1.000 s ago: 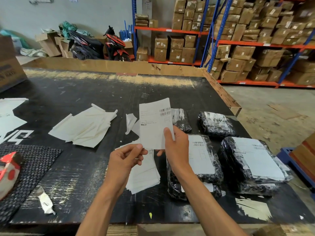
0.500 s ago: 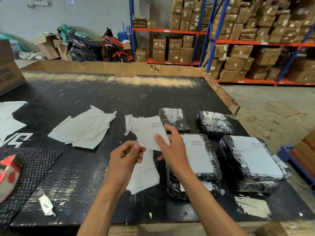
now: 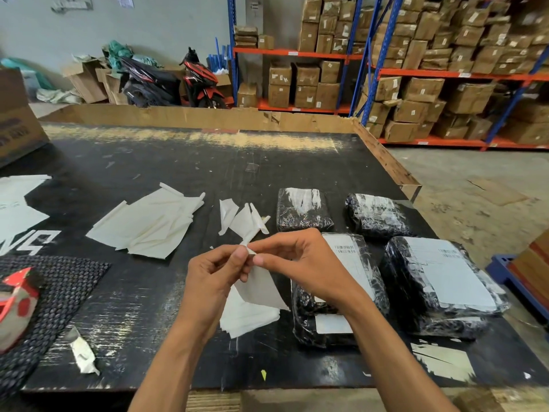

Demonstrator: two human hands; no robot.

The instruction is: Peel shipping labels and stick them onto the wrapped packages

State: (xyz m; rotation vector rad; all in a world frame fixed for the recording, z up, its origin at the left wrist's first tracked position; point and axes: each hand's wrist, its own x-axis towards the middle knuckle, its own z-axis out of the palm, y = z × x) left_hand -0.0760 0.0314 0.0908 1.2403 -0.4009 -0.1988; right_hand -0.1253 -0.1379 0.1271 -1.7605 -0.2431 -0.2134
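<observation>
Both hands meet above the table's middle and pinch the top corner of a white shipping label (image 3: 261, 288) that hangs down between them. My left hand (image 3: 214, 275) holds the corner from the left, my right hand (image 3: 300, 263) from the right. Under the label lies a stack of labels (image 3: 249, 316). Several black wrapped packages sit to the right: two with labels (image 3: 350, 263) (image 3: 445, 269) and two smaller ones behind (image 3: 303, 208) (image 3: 377, 215). My right wrist covers part of the nearest package.
A pile of peeled backing sheets (image 3: 148, 224) lies left of centre, with smaller scraps (image 3: 240, 218) behind my hands. A red tape dispenser (image 3: 15, 304) sits on a dark mat (image 3: 59, 292) at the left. Shelves of cartons stand beyond the table's right edge.
The label was held up flat facing me; it has come down and turned, and both hands have closed in on its top corner.
</observation>
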